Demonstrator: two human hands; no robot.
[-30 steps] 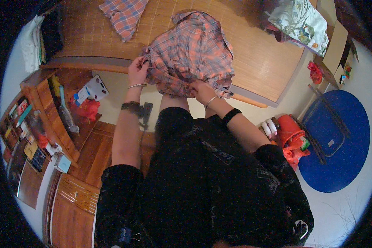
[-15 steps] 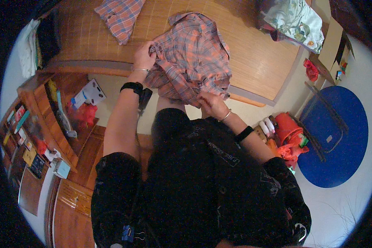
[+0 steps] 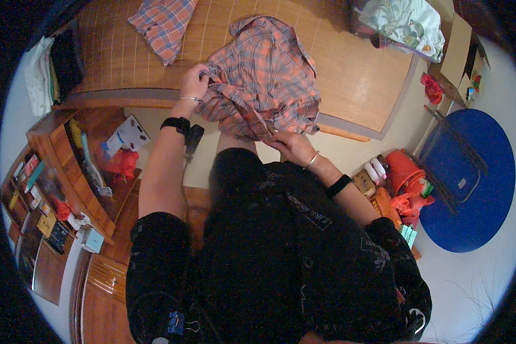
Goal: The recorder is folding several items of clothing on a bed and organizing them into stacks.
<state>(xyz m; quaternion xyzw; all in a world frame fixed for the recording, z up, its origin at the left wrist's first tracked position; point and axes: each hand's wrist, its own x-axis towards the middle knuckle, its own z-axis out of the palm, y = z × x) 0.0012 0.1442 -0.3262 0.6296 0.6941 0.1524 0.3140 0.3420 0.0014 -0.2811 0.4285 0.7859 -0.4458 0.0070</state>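
An orange and grey plaid shirt [image 3: 264, 69] lies bunched and rumpled at the near edge of the mat-covered bed [image 3: 361, 86], part of it hanging over the edge. My left hand [image 3: 195, 83] is closed on its upper left part, fingertips pinched in the cloth. My right hand [image 3: 289, 143] has its fingers closed on the lower hem, near my legs. Farther back on the left lies a folded blue and red plaid cloth [image 3: 160, 26].
Folded clothes [image 3: 37, 74] are stacked at the bed's left end and floral fabric [image 3: 398, 26] at the back right. Wooden shelving [image 3: 51, 149] stands on the left. A folded blue round table [image 3: 481, 183] leans at the right beside a red bucket [image 3: 398, 169].
My right hand has shifted down and rightward along the shirt's lower edge. My left hand rose, then came back down slightly, still on the cloth. The lower folds of the shirt have shifted.
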